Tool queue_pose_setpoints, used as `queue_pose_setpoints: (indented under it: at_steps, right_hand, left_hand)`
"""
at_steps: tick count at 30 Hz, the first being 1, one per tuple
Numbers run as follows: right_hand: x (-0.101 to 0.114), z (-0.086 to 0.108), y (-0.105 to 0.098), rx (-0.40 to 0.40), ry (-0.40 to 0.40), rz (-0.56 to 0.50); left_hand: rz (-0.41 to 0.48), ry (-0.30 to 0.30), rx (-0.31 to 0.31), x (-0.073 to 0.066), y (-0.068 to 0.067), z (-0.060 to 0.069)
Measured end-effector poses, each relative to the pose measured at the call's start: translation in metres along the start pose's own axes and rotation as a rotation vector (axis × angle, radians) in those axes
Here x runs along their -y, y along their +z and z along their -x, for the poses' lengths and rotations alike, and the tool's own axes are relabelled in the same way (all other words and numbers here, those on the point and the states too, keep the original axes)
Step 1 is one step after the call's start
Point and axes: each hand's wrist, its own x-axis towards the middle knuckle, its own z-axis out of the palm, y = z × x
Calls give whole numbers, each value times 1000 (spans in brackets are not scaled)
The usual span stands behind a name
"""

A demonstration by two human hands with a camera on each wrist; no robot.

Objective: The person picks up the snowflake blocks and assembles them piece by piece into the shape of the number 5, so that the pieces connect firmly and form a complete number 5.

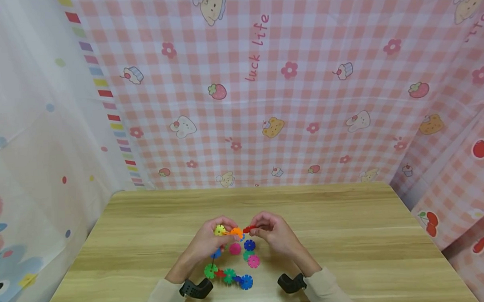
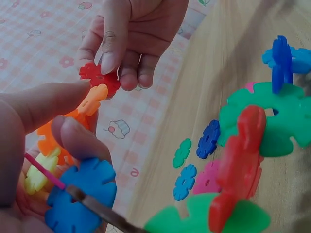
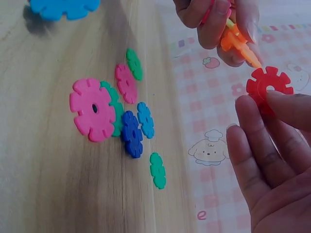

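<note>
My left hand [image 1: 207, 241] holds part of a string of slotted plastic flower discs, including an orange disc [image 2: 92, 100], a yellow disc [image 2: 41, 172] and a blue disc [image 2: 99, 177]. The string trails to the table through a green disc [image 1: 210, 271], a red disc [image 1: 220, 273], another green disc [image 1: 229, 276] and a blue end disc [image 1: 246, 282]. Between thumb and fingers, my right hand [image 1: 277, 234] pinches a loose-looking red disc [image 3: 257, 86]. Its notched edge is at the tip of the orange disc; whether they interlock I cannot tell.
Loose discs lie on the wooden table [image 1: 349, 254] between the hands: a pink one [image 3: 82, 104], a dark blue one [image 3: 130, 131], a light blue one [image 3: 145, 116], a green one [image 3: 157, 170] and others. A checked cloth [image 1: 306, 144] hangs behind the table.
</note>
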Motion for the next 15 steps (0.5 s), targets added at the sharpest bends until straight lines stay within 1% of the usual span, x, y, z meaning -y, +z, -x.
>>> queue_pose_setpoints:
  at_steps: [5, 11, 15]
  right_hand:
    - [0, 0, -1, 8, -14, 28]
    - [1, -1, 0, 46, -21, -7]
    - [0, -2, 1, 51, -40, -10]
  left_hand:
    - [10, -4, 15, 1, -1, 0]
    - [48, 15, 46, 1, 0, 1]
    - [62, 17, 39, 0, 1, 1]
